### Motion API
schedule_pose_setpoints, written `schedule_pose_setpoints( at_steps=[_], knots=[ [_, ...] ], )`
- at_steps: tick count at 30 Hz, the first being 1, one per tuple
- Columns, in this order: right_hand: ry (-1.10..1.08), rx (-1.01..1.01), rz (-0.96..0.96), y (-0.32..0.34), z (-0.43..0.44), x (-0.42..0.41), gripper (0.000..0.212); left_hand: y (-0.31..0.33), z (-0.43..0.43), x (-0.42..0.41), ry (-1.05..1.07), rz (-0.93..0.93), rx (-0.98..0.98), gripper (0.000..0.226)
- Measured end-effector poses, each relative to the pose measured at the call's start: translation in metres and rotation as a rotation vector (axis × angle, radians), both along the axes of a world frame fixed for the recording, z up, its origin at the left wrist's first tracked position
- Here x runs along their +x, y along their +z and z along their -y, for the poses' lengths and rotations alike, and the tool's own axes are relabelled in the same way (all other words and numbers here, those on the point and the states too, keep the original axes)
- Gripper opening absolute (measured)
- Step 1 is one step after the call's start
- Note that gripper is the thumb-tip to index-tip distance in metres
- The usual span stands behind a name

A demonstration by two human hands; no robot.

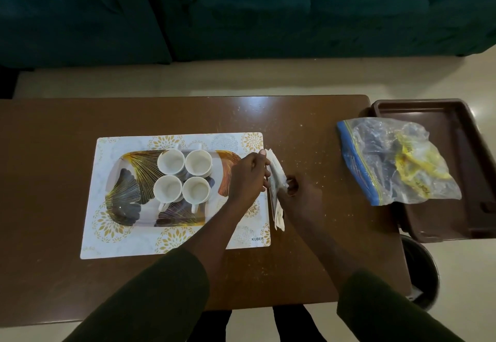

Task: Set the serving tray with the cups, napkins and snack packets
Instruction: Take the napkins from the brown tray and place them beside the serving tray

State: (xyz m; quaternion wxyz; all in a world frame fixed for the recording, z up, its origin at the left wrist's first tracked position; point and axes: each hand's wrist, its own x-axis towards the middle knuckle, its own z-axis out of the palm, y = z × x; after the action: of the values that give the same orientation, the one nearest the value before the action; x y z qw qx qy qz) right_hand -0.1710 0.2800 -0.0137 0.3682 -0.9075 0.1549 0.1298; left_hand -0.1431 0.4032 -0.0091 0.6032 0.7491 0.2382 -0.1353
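Placemat [171, 245] corner reads "KUBER"; tray [120, 180] on it.

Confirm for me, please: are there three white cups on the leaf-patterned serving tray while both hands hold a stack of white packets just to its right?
Not quite: the head view shows four white cups, in two rows of two, on the leaf-patterned serving tray. The rest holds: the left hand and right hand hold the stack of white packets just to its right.

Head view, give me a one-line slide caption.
Both hands hold napkins upright beside a tray with four cups.
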Motion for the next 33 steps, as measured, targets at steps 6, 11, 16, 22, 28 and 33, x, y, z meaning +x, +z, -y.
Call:
schedule_pose_setpoints(
  at_steps=[6, 11, 16, 22, 28, 33],
  knots=[
    [0.003, 0.009, -0.003, 0.001, 0.004, 0.001, 0.028, 0.000, 0.004, 0.000, -0.010, 0.014, 0.008, 0.042],
    [-0.037, 0.026, 0.015, 0.006, 0.010, 0.004, 0.023, 0.001, 0.007, -0.001, -0.041, 0.022, 0.056, 0.041],
    [-0.032, -0.053, 0.036, 0.024, 0.018, 0.014, 0.024, 0.013, -0.002, -0.001, -0.080, 0.039, 0.138, 0.038],
    [0.046, -0.058, 0.095, 0.068, 0.005, 0.024, 0.029, 0.054, -0.035, 0.004, -0.083, 0.115, 0.295, 0.034],
    [0.126, -0.036, 0.164, 0.114, -0.016, 0.027, 0.029, 0.104, -0.072, 0.002, -0.080, 0.182, 0.340, 0.031],
    [0.209, -0.033, 0.175, 0.134, -0.024, 0.018, 0.026, 0.121, -0.089, -0.012, -0.117, 0.195, 0.409, 0.025]
  ],
)
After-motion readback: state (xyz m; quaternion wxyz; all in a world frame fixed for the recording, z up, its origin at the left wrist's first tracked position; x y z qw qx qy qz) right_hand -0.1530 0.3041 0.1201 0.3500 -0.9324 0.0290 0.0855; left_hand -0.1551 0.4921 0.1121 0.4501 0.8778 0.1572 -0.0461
